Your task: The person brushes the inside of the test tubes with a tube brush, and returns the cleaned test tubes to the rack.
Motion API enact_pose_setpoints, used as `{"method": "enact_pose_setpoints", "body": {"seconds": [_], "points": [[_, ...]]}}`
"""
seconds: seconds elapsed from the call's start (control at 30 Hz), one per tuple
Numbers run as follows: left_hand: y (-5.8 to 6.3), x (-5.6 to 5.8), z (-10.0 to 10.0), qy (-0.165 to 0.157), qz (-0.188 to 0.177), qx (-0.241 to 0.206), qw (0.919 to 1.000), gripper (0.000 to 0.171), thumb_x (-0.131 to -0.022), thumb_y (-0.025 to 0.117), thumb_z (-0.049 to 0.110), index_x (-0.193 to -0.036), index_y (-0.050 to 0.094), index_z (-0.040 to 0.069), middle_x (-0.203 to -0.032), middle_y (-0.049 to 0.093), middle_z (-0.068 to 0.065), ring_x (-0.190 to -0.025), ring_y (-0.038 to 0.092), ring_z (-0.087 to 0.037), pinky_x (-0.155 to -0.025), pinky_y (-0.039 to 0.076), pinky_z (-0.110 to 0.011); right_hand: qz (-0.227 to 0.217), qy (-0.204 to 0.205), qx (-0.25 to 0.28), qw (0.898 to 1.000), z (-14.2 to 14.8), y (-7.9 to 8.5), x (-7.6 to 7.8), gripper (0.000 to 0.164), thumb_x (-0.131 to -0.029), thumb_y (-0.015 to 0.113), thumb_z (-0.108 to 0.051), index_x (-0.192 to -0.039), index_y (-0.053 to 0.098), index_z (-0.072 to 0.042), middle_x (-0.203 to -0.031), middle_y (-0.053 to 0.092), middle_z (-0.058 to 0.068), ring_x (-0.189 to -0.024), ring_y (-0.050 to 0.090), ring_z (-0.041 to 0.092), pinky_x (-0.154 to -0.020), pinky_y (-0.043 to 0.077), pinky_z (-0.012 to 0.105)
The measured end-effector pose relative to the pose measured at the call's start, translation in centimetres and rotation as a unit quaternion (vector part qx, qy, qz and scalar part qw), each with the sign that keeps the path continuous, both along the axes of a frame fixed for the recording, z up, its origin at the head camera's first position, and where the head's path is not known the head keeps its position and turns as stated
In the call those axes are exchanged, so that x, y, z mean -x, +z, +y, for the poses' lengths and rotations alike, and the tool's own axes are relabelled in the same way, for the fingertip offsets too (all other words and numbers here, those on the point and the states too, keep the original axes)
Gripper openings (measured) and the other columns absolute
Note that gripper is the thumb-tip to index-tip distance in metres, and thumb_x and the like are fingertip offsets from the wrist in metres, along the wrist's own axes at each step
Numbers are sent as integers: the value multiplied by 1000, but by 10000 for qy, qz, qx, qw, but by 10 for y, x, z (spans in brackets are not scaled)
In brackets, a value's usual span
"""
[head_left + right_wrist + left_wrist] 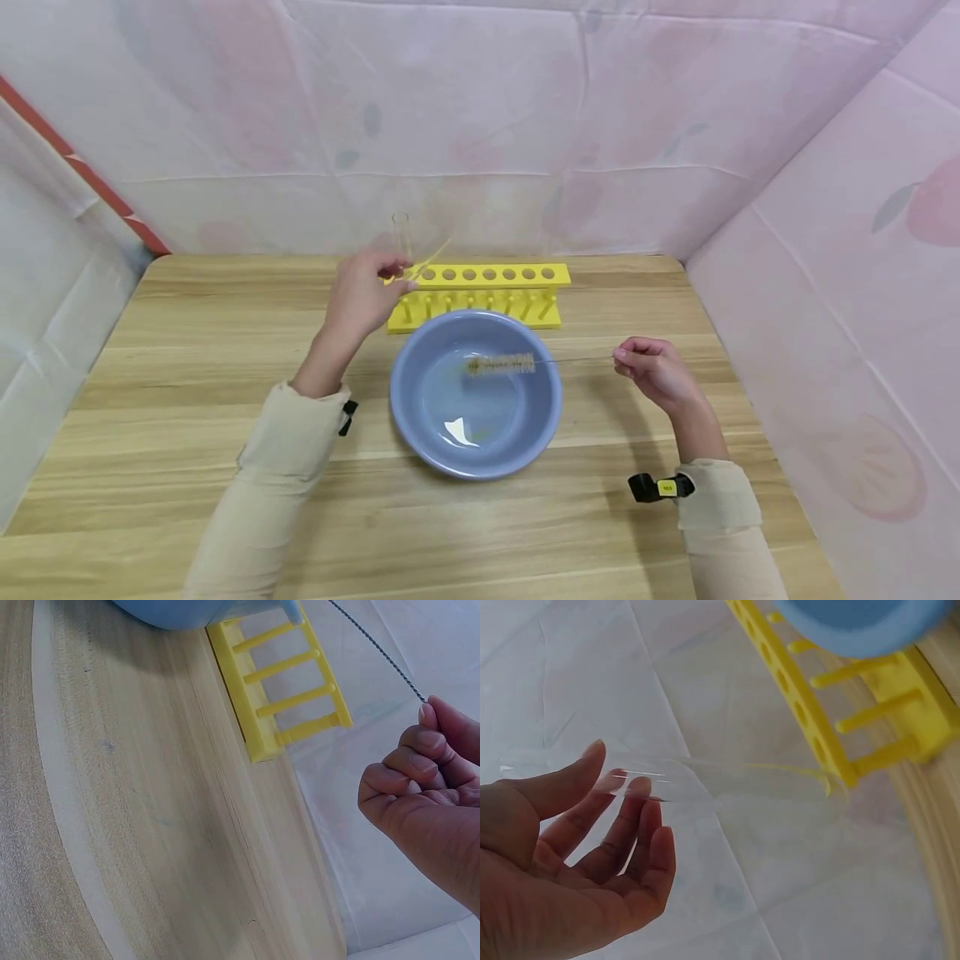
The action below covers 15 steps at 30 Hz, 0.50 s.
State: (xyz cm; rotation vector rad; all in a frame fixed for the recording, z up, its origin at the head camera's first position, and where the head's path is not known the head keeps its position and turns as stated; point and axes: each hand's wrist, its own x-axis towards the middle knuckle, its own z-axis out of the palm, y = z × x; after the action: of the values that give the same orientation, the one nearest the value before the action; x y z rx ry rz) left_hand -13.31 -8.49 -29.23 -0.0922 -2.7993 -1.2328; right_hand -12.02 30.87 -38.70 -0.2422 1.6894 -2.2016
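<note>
My left hand (363, 287) pinches a clear glass test tube (742, 784) between thumb and fingertips, above the left end of the yellow test tube rack (487, 276). Its open rim stands above the fingers in the head view; the rounded end points toward the rack in the left wrist view. At the right, my right hand (656, 371) pinches the end of the twisted wire handle of a test tube brush (502, 364), its other fingers curled in. The brush lies level, its tan bristles over the blue basin (401, 400). Only the wire handle shows in the right wrist view.
The basin holds shallow water with a bright reflection and stands in front of the rack. The rack has a row of holes on top and pegs below. Printed cloth (480, 100) hangs behind and beside the wooden table (600, 533).
</note>
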Motion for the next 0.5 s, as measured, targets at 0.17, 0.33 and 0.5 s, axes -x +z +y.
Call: {"method": "enact_pose_setpoints", "body": {"seconds": [0.17,0.33,0.5], "points": [[-11,-12,-18,-100,-251,446,9986,25,-82,64,5,-107,65,0,-103,63,-19,-99,56,-33,-84,41,-46,1,-3,-15,10000,1,-1,0,32,-90,38,15,-73,61,-1,-68,56,3,-59,46,11,-59,40,21],[-23,-22,-34,-250,-383,770,9960,26,-80,66,2,-106,66,0,-103,63,-21,-98,55,-36,-83,40,-49,13,-9,-21,10000,2,-1,1,33,-90,37,16,-74,61,-1,-69,57,3,-59,47,11,-59,41,21],[-36,-30,-46,-311,-463,1084,9925,25,-81,65,3,-106,65,0,-101,62,-22,-97,53,-39,-78,39,-52,-9,-32,34,10000,2,-1,1,34,-90,36,17,-74,61,-1,-69,58,3,-59,47,11,-59,41,21]]}}
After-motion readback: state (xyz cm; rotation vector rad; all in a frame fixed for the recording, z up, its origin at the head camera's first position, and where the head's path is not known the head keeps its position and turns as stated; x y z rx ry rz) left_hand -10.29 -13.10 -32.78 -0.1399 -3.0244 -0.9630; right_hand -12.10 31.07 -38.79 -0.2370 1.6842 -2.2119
